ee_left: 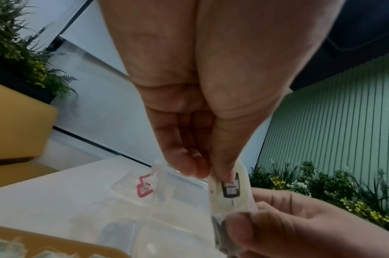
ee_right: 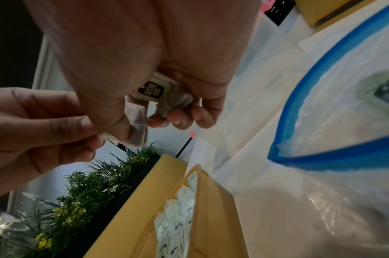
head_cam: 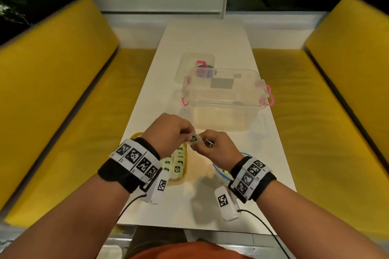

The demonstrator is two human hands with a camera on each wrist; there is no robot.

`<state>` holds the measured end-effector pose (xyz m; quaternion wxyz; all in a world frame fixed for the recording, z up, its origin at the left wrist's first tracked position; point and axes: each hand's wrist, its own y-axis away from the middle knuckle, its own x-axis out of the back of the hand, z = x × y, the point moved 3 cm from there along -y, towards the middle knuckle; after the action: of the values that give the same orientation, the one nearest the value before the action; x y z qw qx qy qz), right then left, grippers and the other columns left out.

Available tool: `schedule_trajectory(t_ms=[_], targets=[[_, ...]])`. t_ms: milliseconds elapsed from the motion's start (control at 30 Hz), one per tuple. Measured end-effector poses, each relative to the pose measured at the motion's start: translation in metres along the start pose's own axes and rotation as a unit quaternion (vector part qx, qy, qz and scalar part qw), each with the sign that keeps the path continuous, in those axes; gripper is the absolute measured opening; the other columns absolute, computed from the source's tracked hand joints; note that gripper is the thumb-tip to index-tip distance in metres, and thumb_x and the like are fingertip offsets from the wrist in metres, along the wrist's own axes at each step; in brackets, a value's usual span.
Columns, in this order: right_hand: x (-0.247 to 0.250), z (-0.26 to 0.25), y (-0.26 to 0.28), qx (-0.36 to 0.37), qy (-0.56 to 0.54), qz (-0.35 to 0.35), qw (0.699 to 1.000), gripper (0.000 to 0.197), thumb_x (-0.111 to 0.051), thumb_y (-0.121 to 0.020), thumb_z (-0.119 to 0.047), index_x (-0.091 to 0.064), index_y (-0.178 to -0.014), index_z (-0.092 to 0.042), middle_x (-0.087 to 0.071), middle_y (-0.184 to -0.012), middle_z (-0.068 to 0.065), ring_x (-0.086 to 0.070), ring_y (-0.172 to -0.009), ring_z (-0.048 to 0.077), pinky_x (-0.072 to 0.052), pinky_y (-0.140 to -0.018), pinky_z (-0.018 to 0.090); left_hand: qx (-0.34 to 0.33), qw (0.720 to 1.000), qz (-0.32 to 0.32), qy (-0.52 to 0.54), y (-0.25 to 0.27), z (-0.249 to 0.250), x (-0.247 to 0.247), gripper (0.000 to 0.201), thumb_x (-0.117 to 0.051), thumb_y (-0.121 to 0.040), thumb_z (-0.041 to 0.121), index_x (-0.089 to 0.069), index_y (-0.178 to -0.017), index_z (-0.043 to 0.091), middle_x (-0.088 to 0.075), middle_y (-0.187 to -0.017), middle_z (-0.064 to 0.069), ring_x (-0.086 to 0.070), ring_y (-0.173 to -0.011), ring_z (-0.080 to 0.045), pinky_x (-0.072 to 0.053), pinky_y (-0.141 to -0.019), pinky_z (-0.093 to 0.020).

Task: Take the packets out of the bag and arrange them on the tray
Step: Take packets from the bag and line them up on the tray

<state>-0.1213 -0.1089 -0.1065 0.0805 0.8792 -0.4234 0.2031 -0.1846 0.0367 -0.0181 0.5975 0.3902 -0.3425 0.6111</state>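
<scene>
Both hands meet above the table and share a small pale packet with a black label. My left hand pinches its upper end between thumb and fingertips; the packet hangs below them. My right hand pinches the lower end. In the right wrist view a labelled packet sits inside the curled right fingers. The yellow tray lies under my left wrist with several packets in rows. The clear bag with a blue zip rim lies under my right wrist, one packet inside.
A clear plastic box with pink latches stands on the white table just beyond my hands, its lid behind it. Yellow benches run along both sides. Plants stand off the table's left side.
</scene>
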Motion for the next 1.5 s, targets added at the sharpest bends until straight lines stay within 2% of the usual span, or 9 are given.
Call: schedule_trajectory(t_ms=[133,300,433,533,700,867,1067,1300,1500], targets=[[-0.011,0.01,-0.011,-0.053,-0.029,-0.01,0.998,0.014,-0.059,-0.087,-0.011,-0.059,-0.1,-0.017,-0.064,-0.082,0.008,-0.053,-0.07,0.015,-0.047,-0.069,0.034,0.03,0.997,0.007,-0.068,-0.003,-0.023,0.004,0.012,-0.06,-0.092,0.028,-0.069,-0.098,0.029,-0.069,-0.085,0.006,-0.055,-0.075,-0.012,-0.04,-0.067,-0.026],[-0.017,0.02,-0.019,-0.133,-0.1,-0.014,0.986,0.016,-0.05,-0.078,-0.011,-0.041,-0.089,-0.017,-0.064,-0.081,0.008,-0.049,-0.062,0.011,-0.038,-0.063,0.031,0.082,0.976,-0.15,-0.136,-0.003,-0.057,-0.022,0.013,-0.057,-0.088,0.024,-0.064,-0.091,0.035,-0.066,-0.092,0.006,-0.061,-0.082,-0.016,-0.045,-0.067,-0.028],[-0.018,0.023,-0.021,-0.137,-0.101,-0.008,0.985,0.002,-0.047,-0.084,-0.007,-0.049,-0.083,-0.009,-0.067,-0.077,0.006,-0.047,-0.055,0.013,-0.039,-0.06,0.032,0.056,0.943,-0.294,-0.147,-0.002,-0.067,-0.057,0.017,-0.06,-0.087,0.015,-0.07,-0.098,0.024,-0.067,-0.094,0.006,-0.059,-0.087,-0.014,-0.044,-0.073,-0.027],[-0.016,0.028,-0.021,-0.133,-0.063,-0.011,0.989,0.01,-0.051,-0.085,-0.005,-0.06,-0.087,-0.008,-0.062,-0.065,0.005,-0.056,-0.057,0.014,-0.046,-0.06,0.033,0.055,0.931,-0.329,-0.15,-0.008,-0.071,-0.073,0.019,-0.062,-0.087,0.012,-0.07,-0.101,0.021,-0.071,-0.095,0.004,-0.057,-0.076,-0.014,-0.047,-0.074,-0.026],[-0.011,0.032,-0.017,-0.123,-0.046,-0.018,0.991,0.012,-0.056,-0.091,-0.003,-0.063,-0.09,-0.012,-0.064,-0.068,0.004,-0.062,-0.059,0.013,-0.052,-0.061,0.033,0.058,0.932,-0.318,-0.166,-0.021,-0.076,-0.084,0.022,-0.062,-0.088,0.011,-0.07,-0.107,0.018,-0.071,-0.102,0.001,-0.059,-0.077,-0.014,-0.042,-0.069,-0.023],[-0.012,0.034,-0.014,-0.133,-0.092,-0.003,0.987,0.01,-0.067,-0.087,-0.002,-0.066,-0.096,-0.007,-0.07,-0.078,0.01,-0.065,-0.062,0.017,-0.053,-0.057,0.031,0.058,0.935,-0.31,-0.16,-0.024,-0.077,-0.087,0.023,-0.077,-0.078,0.029,-0.068,-0.099,0.027,-0.066,-0.095,0.006,-0.063,-0.09,-0.016,-0.044,-0.071,-0.026],[-0.019,0.028,-0.018,-0.118,-0.143,0.01,0.983,0.02,-0.075,-0.079,0.002,-0.065,-0.092,-0.009,-0.071,-0.08,0.017,-0.066,-0.064,0.025,-0.054,-0.057,0.036,0.029,0.989,-0.142,0.018,-0.025,-0.064,-0.039,0.035,-0.079,-0.072,0.048,-0.067,-0.101,0.032,-0.069,-0.09,0.014,-0.061,-0.079,0.001,-0.048,-0.075,-0.022],[-0.028,0.015,-0.024,-0.086,-0.087,-0.043,0.992,0.012,-0.078,-0.081,-0.013,-0.07,-0.085,-0.005,-0.071,-0.076,0.019,-0.064,-0.062,0.021,-0.055,-0.066,0.042,0.021,0.999,-0.019,0.039,-0.02,-0.056,-0.021,0.008,-0.07,-0.085,0.035,-0.071,-0.091,0.029,-0.068,-0.083,0.011,-0.061,-0.077,-0.005,-0.051,-0.076,-0.028],[-0.031,0.017,-0.024,-0.077,-0.055,-0.054,0.994,0.014,-0.08,-0.08,-0.022,-0.074,-0.082,-0.009,-0.071,-0.072,0.017,-0.061,-0.059,0.017,-0.05,-0.061,0.033,0.022,0.999,-0.022,0.026,-0.013,-0.059,-0.019,0.009,-0.068,-0.087,0.032,-0.071,-0.095,0.031,-0.069,-0.081,0.011,-0.062,-0.078,-0.006,-0.053,-0.077,-0.032]])
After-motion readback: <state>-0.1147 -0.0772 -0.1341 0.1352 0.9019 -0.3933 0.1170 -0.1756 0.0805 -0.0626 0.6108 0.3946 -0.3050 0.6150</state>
